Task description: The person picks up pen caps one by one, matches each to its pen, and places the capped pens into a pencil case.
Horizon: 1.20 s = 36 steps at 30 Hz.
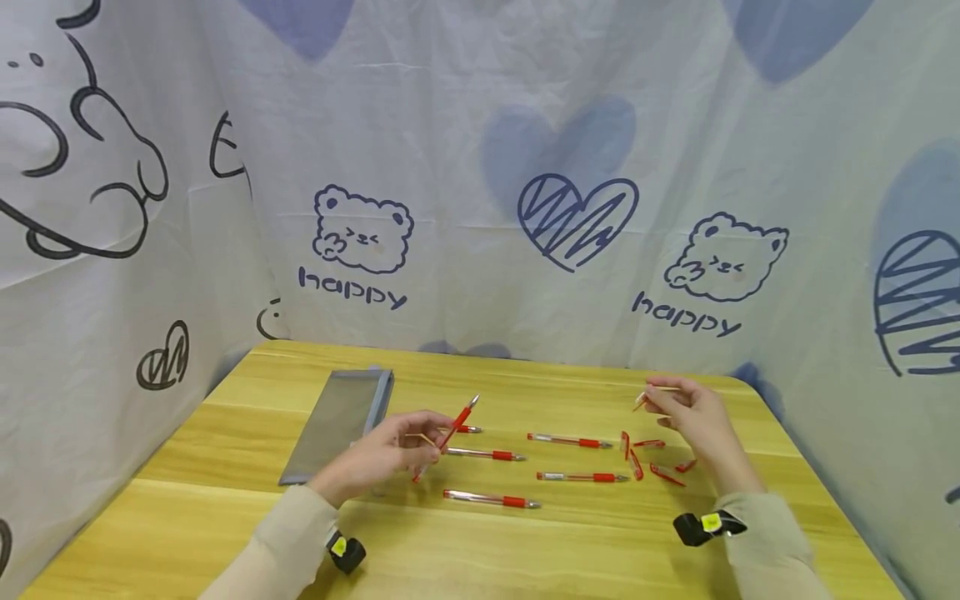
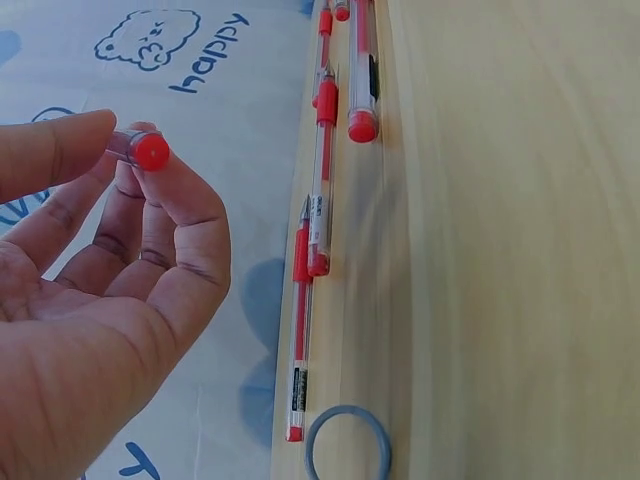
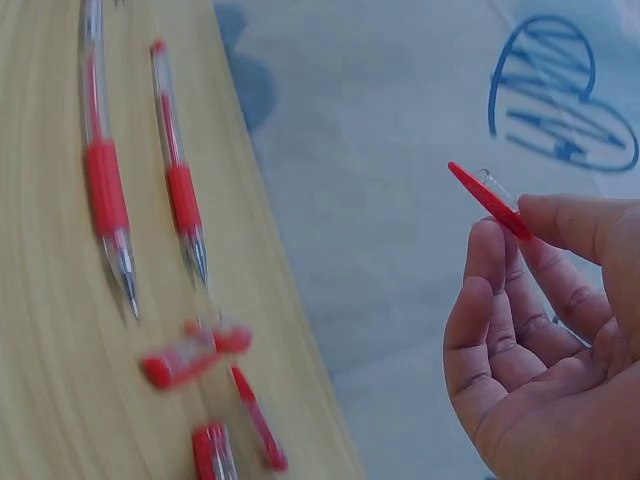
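A thin, see-through plastic pen with a red grip and a silver tip (image 1: pixel 462 418) is held by the left hand (image 1: pixel 382 455), just right of a flat grey pouch with a blue-grey edge (image 1: pixel 330 429). The pen is pinched between thumb and fingers, and its bare tip is pointed up. A tiny clear plastic pen cap with a red clip (image 3: pixel 487 198) is pinched by the thumb and fingertips of the right hand (image 1: pixel 699 423), well to the right of the pouch.

The pen should be light and stiff. Its smooth tube may slip or roll, so it is best held by the red grip, which looks soft and rubbery. The tip should be kept from knocks. The cap should be very light and hard, and is best pinched by its sides, as the thin clip could snap.

Five more red-grip pens (image 1: pixel 491 500) are laid to the right of the pouch; loose red-clip caps (image 1: pixel 667 475) are scattered farther right. All are set on a flat yellow table with wood stripes (image 1: pixel 247 425). Behind the pouch, a wrinkly white cloth printed with hearts and bear faces (image 1: pixel 465 150) is hung.
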### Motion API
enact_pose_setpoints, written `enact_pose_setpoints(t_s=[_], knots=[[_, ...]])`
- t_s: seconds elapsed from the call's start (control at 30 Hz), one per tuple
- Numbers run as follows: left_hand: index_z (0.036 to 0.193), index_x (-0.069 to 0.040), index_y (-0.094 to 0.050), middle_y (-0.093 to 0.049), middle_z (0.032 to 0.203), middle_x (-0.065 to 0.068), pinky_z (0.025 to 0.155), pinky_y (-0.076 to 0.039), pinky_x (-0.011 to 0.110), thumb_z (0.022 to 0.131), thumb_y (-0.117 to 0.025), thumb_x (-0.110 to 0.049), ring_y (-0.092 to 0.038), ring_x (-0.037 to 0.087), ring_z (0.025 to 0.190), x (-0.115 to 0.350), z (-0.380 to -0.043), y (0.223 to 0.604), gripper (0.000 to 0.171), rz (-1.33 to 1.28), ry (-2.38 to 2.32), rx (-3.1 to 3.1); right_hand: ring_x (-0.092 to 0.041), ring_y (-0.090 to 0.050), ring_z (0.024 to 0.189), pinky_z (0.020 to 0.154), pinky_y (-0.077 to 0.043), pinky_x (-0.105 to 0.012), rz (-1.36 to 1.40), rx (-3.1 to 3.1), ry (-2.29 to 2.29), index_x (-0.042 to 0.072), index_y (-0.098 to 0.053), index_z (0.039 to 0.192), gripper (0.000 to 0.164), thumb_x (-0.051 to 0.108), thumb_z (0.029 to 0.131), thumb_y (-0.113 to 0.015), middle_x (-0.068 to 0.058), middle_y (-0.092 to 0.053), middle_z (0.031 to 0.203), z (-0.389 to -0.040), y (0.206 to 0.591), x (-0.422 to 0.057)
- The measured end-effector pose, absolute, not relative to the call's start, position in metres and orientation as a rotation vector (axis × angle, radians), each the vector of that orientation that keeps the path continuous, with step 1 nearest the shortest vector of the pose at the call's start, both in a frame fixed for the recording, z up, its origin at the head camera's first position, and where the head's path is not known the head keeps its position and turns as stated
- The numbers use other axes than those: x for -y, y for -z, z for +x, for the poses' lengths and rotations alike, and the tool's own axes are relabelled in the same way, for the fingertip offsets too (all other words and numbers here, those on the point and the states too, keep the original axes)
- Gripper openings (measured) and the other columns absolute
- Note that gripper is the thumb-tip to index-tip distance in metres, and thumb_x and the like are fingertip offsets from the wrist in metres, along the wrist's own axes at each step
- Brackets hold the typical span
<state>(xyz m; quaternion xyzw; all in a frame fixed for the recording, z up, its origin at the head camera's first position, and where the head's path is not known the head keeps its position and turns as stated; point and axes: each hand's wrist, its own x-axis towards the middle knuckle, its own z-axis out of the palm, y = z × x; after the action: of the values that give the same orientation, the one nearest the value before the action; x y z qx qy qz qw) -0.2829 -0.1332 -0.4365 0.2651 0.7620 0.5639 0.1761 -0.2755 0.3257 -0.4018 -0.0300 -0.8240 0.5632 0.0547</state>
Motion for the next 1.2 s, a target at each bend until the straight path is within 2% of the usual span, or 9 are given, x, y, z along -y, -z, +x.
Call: enact_pose_setpoints(t_s=[0.33, 0.7, 0.97, 1.2], knots=[[0.148, 0.000, -0.057, -0.066, 0.115, 0.013, 0.071, -0.056, 0.027, 0.105, -0.064, -0.005, -0.062, 0.018, 0.086, 0.127, -0.279, 0.434, 0.045, 0.786, -1.616, -2.097, -0.001, -0.074, 0.093, 0.081, -0.060, -0.021, 0.010, 2.413, -1.813, 0.001, -0.062, 0.137, 0.038, 0.026, 0.108, -0.067, 0.020, -0.077, 0.096, -0.259, 0.395, -0.290], [0.147, -0.002, -0.060, -0.067, 0.115, 0.017, 0.073, -0.056, 0.026, 0.103, -0.066, -0.005, -0.064, 0.019, 0.091, 0.121, -0.272, 0.432, 0.044, 0.828, -1.577, -2.097, -0.002, -0.075, 0.090, 0.079, -0.060, -0.024, 0.074, 2.370, -1.848, 0.004, -0.068, 0.131, 0.029, 0.021, 0.107, -0.069, 0.019, -0.078, 0.095, -0.248, 0.398, -0.265], [0.141, -0.007, -0.067, -0.070, 0.113, 0.014, 0.082, -0.056, 0.028, 0.100, -0.071, -0.007, -0.066, 0.022, 0.099, 0.114, -0.265, 0.429, 0.041, 0.872, -1.526, -2.153, -0.004, -0.075, 0.091, 0.085, -0.063, -0.027, 0.104, 2.344, -1.867, -0.001, -0.065, 0.132, 0.030, 0.016, 0.108, -0.066, 0.015, -0.079, 0.097, -0.242, 0.403, -0.249], [0.142, -0.008, -0.067, -0.069, 0.112, 0.013, 0.085, -0.056, 0.028, 0.099, -0.072, -0.005, -0.065, 0.021, 0.100, 0.110, -0.261, 0.428, 0.044, 0.902, -1.514, -2.145, -0.006, -0.075, 0.090, 0.082, -0.062, -0.025, 0.088, 2.327, -1.896, -0.001, -0.067, 0.129, 0.027, 0.015, 0.107, -0.067, 0.012, -0.079, 0.095, -0.239, 0.405, -0.237]])
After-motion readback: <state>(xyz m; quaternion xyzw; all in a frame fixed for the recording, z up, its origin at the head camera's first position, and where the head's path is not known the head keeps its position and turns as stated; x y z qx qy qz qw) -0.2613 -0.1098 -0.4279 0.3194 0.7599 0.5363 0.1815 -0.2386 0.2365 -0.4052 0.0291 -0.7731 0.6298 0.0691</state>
